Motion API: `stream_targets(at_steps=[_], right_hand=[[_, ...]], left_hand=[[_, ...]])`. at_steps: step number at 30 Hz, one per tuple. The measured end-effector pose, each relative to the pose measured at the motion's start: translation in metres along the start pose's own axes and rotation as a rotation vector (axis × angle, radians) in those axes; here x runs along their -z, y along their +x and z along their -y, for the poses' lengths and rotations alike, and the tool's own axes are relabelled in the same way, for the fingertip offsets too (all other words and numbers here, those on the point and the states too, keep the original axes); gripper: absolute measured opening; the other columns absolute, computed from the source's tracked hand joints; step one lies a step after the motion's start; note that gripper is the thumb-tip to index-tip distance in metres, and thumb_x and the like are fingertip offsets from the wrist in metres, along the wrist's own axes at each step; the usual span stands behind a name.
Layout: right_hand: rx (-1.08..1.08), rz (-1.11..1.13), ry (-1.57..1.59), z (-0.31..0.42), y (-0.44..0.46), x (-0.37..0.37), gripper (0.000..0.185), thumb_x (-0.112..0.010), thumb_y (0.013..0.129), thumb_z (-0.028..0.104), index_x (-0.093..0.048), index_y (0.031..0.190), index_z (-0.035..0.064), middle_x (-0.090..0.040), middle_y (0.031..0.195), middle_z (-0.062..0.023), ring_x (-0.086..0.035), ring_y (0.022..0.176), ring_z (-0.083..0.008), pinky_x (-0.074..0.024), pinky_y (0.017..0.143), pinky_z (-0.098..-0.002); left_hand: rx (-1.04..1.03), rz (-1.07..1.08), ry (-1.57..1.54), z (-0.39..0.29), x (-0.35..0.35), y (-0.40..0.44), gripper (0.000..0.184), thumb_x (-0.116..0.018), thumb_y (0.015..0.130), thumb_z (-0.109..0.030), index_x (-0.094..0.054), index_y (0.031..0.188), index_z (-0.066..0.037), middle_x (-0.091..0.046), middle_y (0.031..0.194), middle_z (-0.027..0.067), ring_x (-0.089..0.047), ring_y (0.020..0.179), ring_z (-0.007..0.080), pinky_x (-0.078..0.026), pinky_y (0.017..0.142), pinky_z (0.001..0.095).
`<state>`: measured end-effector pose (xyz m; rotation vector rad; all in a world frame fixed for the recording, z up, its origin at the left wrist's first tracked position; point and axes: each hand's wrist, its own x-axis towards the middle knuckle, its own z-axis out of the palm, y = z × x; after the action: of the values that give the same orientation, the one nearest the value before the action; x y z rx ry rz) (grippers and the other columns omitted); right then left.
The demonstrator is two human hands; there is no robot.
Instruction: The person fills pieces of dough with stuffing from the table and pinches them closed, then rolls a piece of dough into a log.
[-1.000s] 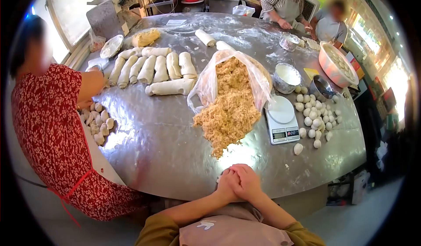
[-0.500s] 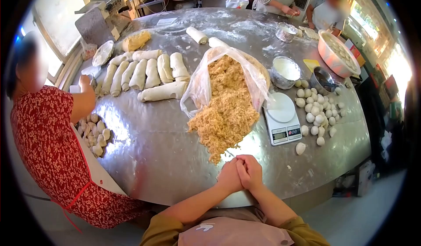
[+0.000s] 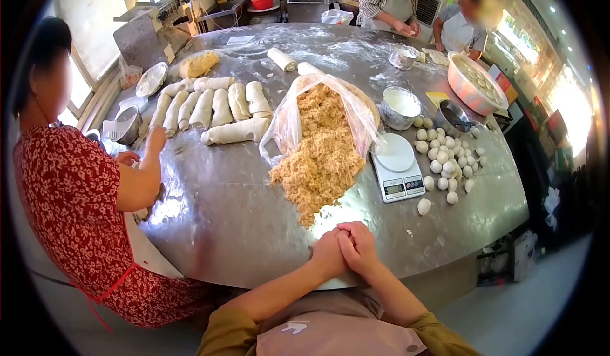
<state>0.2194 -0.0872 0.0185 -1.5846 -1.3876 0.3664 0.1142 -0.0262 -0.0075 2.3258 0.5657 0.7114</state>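
My left hand (image 3: 328,252) and my right hand (image 3: 358,243) are pressed together over the near edge of the metal table, both closed. The fingers wrap inward, so whatever lies between the palms, if anything, is hidden. Just beyond them is a heap of crumbly tan filling (image 3: 324,165), spilling toward me from an opened clear plastic bag (image 3: 284,130). To the right of the heap stands a white digital scale (image 3: 399,169) with a round plate on top. White dough balls (image 3: 448,156) lie loosely grouped beside the scale.
Rolled dough logs (image 3: 222,109) lie left of the bag. A bowl of white powder (image 3: 401,105), a dark metal bowl (image 3: 452,114) and a pink tub (image 3: 473,83) stand at right. A co-worker in a red patterned dress (image 3: 73,210) works at left; two more people are at the far side.
The view has shifted slightly. My hands stay clasped together. The co-worker at left has brought an arm down and nearer, away from the metal bowl.
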Motion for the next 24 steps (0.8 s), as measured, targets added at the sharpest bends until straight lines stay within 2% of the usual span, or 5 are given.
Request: stream_targets(at_steps=[6,9,12,13,24], right_hand=[[0.013,0.038,-0.016,0.019,-0.008,0.000,0.025,-0.062,0.085,0.011,-0.063,0.109,0.0012,-0.065,0.104,-0.0172,-0.064,0.093,-0.0320,-0.0515,0.084,-0.0364],[0.069,0.038,-0.047,0.015,-0.019,-0.005,0.030,-0.064,0.083,0.011,-0.062,0.111,0.0013,-0.065,0.107,-0.0171,-0.061,0.099,-0.0339,-0.0497,0.088,-0.0394],[0.092,0.042,-0.091,0.012,-0.029,-0.007,0.036,-0.067,0.079,0.011,-0.060,0.113,0.0019,-0.062,0.115,-0.0180,-0.059,0.105,-0.0363,-0.0474,0.091,-0.0427],[0.100,0.027,-0.108,0.013,-0.031,-0.007,0.036,-0.067,0.079,0.011,-0.060,0.114,0.0019,-0.061,0.117,-0.0183,-0.058,0.105,-0.0366,-0.0474,0.091,-0.0430],[-0.022,-0.116,-0.243,-0.027,0.008,-0.021,0.028,-0.064,0.079,0.012,-0.064,0.105,0.0027,-0.060,0.114,-0.0196,-0.055,0.111,-0.0464,-0.0443,0.101,-0.0510]], left_hand=[[0.066,-0.087,-0.076,-0.005,-0.006,-0.015,0.016,-0.062,0.080,-0.016,-0.062,0.095,-0.008,-0.064,0.086,0.0128,-0.062,0.076,0.0345,-0.049,0.062,0.0451],[0.166,0.008,-0.066,-0.015,0.002,-0.025,0.019,-0.060,0.082,-0.020,-0.064,0.098,-0.009,-0.064,0.094,0.0107,-0.061,0.087,0.0326,-0.048,0.073,0.0463],[-0.056,-0.076,0.280,-0.002,-0.016,-0.045,0.028,-0.058,0.083,-0.027,-0.065,0.106,-0.010,-0.062,0.105,0.0083,-0.057,0.100,0.0308,-0.041,0.085,0.0508],[-0.004,0.043,0.281,0.000,-0.019,-0.054,0.041,-0.056,0.085,-0.032,-0.062,0.119,-0.011,-0.058,0.121,0.0083,-0.049,0.119,0.0291,-0.032,0.100,0.0536],[-0.092,0.336,0.384,0.033,-0.015,0.010,0.057,-0.055,0.086,-0.035,-0.052,0.135,-0.007,-0.053,0.139,0.0140,-0.041,0.135,0.0323,-0.027,0.111,0.0545]])
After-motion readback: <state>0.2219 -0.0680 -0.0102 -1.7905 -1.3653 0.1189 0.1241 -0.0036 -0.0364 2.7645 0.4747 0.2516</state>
